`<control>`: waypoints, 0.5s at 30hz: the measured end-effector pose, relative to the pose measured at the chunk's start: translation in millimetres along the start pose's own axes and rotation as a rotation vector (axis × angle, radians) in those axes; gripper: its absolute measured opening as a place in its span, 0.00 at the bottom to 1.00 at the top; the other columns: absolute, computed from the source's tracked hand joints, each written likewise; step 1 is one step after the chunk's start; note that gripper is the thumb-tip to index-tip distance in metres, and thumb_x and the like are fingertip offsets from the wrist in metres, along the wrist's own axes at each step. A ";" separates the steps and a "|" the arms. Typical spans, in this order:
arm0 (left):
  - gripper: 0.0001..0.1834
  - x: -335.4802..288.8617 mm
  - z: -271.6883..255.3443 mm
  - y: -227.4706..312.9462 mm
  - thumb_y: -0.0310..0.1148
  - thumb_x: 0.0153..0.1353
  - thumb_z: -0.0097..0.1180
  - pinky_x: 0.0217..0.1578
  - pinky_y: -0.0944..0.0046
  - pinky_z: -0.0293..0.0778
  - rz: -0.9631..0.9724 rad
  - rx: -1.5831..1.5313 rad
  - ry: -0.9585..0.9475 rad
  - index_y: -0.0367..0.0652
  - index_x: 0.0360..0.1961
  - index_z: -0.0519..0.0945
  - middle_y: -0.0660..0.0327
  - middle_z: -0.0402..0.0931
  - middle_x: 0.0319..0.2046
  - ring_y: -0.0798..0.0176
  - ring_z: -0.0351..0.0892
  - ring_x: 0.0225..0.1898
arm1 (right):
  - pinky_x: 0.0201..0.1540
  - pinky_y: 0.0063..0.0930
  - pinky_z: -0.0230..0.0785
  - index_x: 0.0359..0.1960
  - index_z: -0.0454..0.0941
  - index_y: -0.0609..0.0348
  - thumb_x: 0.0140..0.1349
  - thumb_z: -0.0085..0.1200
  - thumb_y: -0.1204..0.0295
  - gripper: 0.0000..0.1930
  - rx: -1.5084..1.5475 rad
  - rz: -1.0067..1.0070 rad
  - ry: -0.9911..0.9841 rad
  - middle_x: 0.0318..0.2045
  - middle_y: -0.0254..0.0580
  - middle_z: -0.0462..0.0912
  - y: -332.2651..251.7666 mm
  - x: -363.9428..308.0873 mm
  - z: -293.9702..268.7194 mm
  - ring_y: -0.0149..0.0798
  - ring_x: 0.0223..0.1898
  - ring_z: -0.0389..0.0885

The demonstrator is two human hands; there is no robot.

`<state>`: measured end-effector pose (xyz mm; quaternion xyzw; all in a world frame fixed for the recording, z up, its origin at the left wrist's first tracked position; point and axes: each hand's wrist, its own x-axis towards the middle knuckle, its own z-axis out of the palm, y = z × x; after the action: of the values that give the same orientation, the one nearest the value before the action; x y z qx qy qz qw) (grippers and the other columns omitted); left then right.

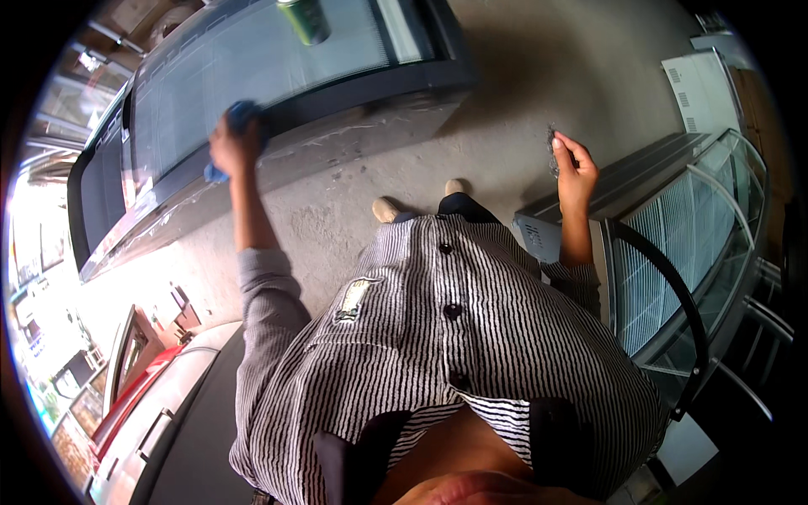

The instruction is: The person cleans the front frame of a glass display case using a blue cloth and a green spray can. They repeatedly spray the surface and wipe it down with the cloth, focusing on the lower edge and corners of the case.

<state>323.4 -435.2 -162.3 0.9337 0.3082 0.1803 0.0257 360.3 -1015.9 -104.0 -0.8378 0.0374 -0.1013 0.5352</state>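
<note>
My left hand [233, 151] is closed round a blue cloth [243, 114], which rests on the dark frame along the near edge of a glass-panelled cabinet [362, 94]. Cloth shows both above and below the fingers. On the glass pane [244, 59] stands or lies a green can [305, 21], cut off by the top of the view. Out to the right, my right hand [577, 175] pinches a small grey wiry tuft [552, 150], which looks like steel wool. It is held in the air over the floor, away from the cabinet.
Close to my right side is a curved-glass display case [682, 244] with a black curved rail. A white vented unit [703, 91] stands farther right. At lower left are a red and white appliance [160, 396] and a dark surface [198, 429]. Concrete floor [324, 215] lies around my feet.
</note>
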 end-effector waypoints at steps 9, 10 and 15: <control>0.29 -55.8 26.4 156.7 0.48 0.48 0.70 0.48 0.48 0.72 0.190 -0.173 0.098 0.50 0.51 0.80 0.54 0.82 0.41 0.49 0.80 0.46 | 0.47 0.18 0.71 0.44 0.86 0.62 0.63 0.64 0.72 0.10 0.292 0.183 -0.054 0.38 0.32 0.86 41.7 28.8 -6.6 0.25 0.40 0.80; 0.28 -70.1 23.2 199.3 0.43 0.45 0.70 0.48 0.49 0.72 0.304 -0.286 0.149 0.50 0.50 0.81 0.54 0.82 0.39 0.49 0.80 0.45 | 0.47 0.18 0.71 0.44 0.86 0.62 0.63 0.64 0.72 0.10 0.348 0.222 -0.067 0.38 0.32 0.85 43.8 33.5 -9.1 0.24 0.40 0.80; 0.33 -156.9 49.6 370.0 0.33 0.38 0.71 0.52 0.49 0.65 0.457 -0.606 0.045 0.54 0.52 0.79 0.60 0.77 0.48 0.50 0.73 0.52 | 0.52 0.19 0.70 0.48 0.83 0.66 0.65 0.61 0.76 0.11 0.629 0.381 -0.088 0.43 0.36 0.86 60.4 53.7 -26.7 0.27 0.44 0.81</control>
<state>433.6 -823.1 -200.1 0.9243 0.0250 0.2848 0.2529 409.8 -1074.5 -140.9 -0.6139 0.1367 0.0298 0.7769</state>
